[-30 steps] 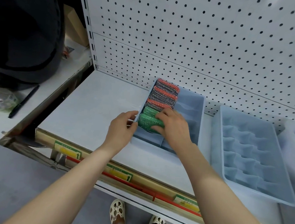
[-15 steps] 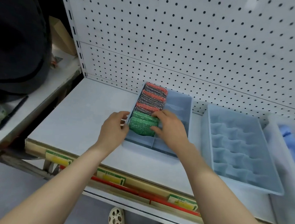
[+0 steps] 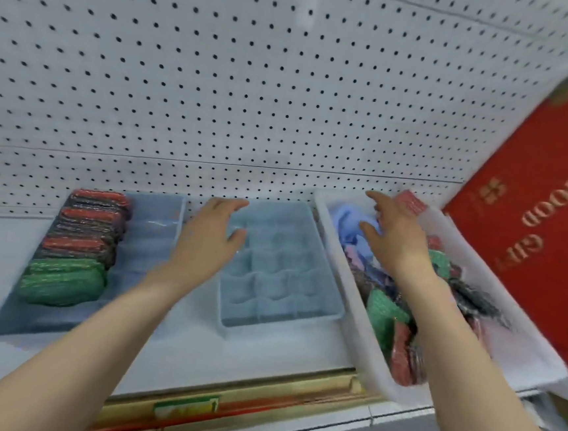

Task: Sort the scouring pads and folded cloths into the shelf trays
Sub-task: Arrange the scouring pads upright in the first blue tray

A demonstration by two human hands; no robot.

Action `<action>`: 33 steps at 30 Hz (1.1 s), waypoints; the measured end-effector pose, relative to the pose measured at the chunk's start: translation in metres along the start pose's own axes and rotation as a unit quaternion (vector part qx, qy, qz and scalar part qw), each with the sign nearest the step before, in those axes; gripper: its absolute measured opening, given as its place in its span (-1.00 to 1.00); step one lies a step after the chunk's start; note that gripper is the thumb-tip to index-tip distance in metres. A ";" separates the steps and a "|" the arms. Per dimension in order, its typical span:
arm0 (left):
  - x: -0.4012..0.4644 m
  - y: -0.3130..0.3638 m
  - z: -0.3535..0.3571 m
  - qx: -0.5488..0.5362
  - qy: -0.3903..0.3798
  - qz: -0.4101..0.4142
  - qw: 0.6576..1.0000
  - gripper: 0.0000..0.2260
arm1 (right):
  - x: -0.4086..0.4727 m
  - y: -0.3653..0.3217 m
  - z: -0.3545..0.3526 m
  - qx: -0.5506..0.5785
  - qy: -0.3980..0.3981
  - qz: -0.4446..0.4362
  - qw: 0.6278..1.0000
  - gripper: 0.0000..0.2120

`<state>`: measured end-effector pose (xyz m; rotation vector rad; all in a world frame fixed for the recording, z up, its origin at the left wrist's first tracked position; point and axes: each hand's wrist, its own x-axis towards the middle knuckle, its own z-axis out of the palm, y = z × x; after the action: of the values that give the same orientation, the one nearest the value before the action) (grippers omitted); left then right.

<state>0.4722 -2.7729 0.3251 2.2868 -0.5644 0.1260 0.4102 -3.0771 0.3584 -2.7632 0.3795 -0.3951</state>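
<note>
Holding pads (image 3: 66, 251) in L tray (image 3: 150, 234), mid tray (image 3: 325, 277) bare, bin (image 3: 347, 296) mixed, both hands' fingers (image 3: 376, 199) loose, empty

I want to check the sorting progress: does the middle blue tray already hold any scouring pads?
No, the middle blue tray shows only bare compartments; the pads stand in the left tray.
</note>
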 end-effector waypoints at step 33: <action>0.176 0.158 0.261 -0.023 -0.122 0.094 0.988 -0.72 | 0.031 0.164 -0.052 0.102 -0.093 0.158 0.978 -0.69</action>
<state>0.5404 -3.1167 0.2911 2.2154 -0.9016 -0.0775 0.3874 -3.2504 0.3553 -2.4573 0.6767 -0.0882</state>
